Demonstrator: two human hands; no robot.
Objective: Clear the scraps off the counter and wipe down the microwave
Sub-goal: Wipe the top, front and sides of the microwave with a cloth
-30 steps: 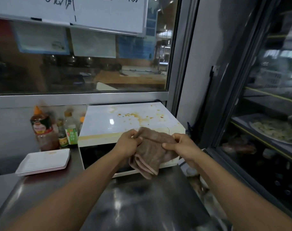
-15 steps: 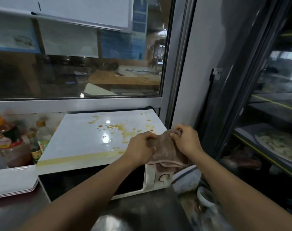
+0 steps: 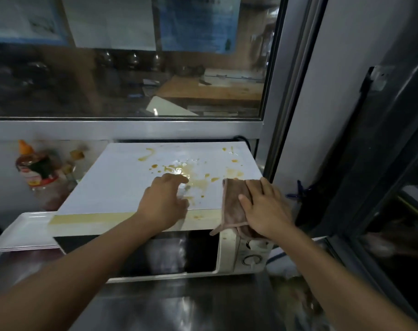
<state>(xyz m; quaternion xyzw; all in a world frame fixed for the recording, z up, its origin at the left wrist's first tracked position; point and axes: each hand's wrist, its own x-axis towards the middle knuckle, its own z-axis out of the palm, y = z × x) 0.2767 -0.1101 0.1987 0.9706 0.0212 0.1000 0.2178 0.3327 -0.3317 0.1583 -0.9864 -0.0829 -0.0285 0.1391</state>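
A white microwave stands on the steel counter, its top spattered with orange-brown sauce stains. A folded brown cloth lies on the top's right front corner, one end hanging over the front edge. My right hand presses flat on the cloth with straight fingers. My left hand rests on the microwave top near the front edge, fingers loosely bent, fingertips at the stains, holding nothing.
Sauce bottles stand left of the microwave against the wall, with stacked white plates in front of them. A glass window runs behind. A dark glass-fronted cabinet stands close on the right. Scraps lie in the gap at lower right.
Both hands held the cloth in front of the microwave; now the left hand has let go and rests on the top, while the right hand has laid the cloth flat on the corner.
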